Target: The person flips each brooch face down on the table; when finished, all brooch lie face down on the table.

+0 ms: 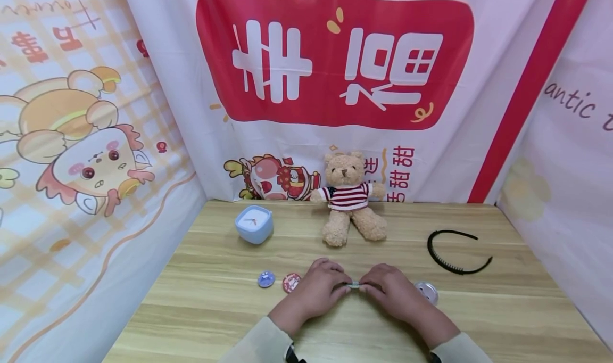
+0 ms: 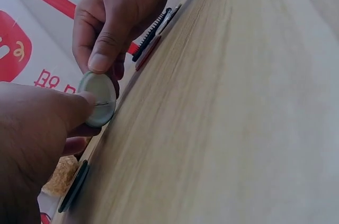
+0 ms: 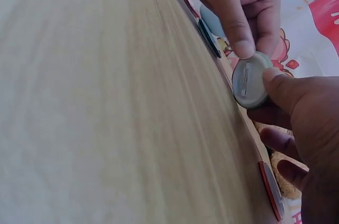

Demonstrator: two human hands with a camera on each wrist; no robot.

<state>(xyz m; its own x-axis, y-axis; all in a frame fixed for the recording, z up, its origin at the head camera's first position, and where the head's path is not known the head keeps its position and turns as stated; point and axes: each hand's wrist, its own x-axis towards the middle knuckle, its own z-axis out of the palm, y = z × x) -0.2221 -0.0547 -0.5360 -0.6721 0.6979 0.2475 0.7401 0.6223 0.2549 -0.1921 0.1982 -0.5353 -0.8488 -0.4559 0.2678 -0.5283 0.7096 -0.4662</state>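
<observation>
Between the two hands a round pin badge [image 2: 100, 99] is held up, its pale back with the pin bar facing the wrist cameras. My left hand [image 1: 318, 288] pinches one edge of it between thumb and fingers. The opposite edge is pinched by my right hand [image 1: 394, 293]. From the head view only a thin pale green strip of the badge [image 1: 355, 285] shows. A red badge [image 1: 291, 282] lies beside the left hand, with a blue badge [image 1: 266, 279] farther left. Partly behind the right wrist is a badge with a silvery back [image 1: 427, 293]. A dark-edged badge [image 3: 209, 37] appears in the right wrist view.
A teddy bear [image 1: 348, 198] in a striped shirt sits against the back cloth. At the back left stands a light blue clock [image 1: 255, 224]. A black toothed headband [image 1: 455, 267] lies to the right on the wooden table [image 1: 191, 310]. Printed cloths hang around the table.
</observation>
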